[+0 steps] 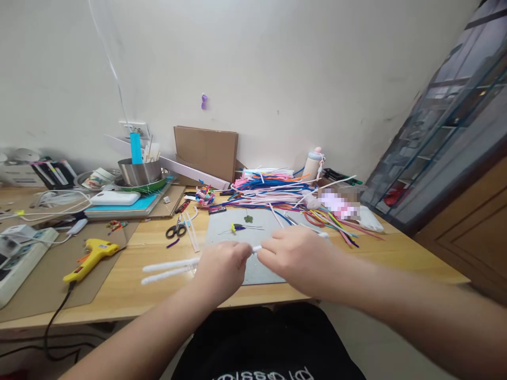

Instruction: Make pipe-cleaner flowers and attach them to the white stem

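White pipe cleaners [170, 265] run through my closed left hand [224, 268], with two fuzzy lengths sticking out to its left. My right hand [291, 258] is closed on the same white strands, and a short white piece shows between the two hands. Both hands are held over the grey cutting mat [257, 274]. Behind them on the mat lie a small green leaf shape [248, 218] and a yellow and purple piece [237, 227] with thin wire stems. My fingers hide most of the gripped part.
A heap of coloured pipe cleaners [273, 190] lies at the back. Scissors [176, 229] and glue sticks [191, 232] are left of the mat. A yellow glue gun [91, 258] and a power strip [27, 258] lie further left. A bottle [312, 166] stands against the wall.
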Demonstrator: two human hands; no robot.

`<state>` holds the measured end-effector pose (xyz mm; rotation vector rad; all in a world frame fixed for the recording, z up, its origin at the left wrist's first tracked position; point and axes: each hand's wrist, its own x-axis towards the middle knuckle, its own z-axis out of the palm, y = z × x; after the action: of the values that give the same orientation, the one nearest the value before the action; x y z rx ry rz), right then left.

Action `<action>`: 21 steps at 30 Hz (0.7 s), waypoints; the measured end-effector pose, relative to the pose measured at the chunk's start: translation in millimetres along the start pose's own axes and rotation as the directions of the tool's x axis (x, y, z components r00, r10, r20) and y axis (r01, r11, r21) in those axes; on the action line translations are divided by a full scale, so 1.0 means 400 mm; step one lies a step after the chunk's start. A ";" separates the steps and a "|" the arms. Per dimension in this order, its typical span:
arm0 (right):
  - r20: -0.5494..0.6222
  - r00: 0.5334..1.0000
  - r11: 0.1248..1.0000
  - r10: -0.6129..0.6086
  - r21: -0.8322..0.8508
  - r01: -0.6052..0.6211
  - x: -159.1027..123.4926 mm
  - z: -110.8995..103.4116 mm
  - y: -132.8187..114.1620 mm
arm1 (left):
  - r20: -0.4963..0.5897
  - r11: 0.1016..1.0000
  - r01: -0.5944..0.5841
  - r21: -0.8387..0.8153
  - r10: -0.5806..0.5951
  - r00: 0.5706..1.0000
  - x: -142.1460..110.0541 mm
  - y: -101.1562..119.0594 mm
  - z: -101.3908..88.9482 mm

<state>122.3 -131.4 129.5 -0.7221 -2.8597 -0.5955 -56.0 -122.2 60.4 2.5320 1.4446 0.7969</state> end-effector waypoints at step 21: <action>0.052 0.882 0.537 0.468 0.775 -0.331 -0.015 0.184 -0.017 | 0.139 0.440 0.310 -0.843 -0.379 0.915 0.001 0.000 0.013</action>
<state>122.1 -109.6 58.7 -1.0242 -2.2808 0.6012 -53.2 -121.1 56.1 1.3894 1.0848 1.1480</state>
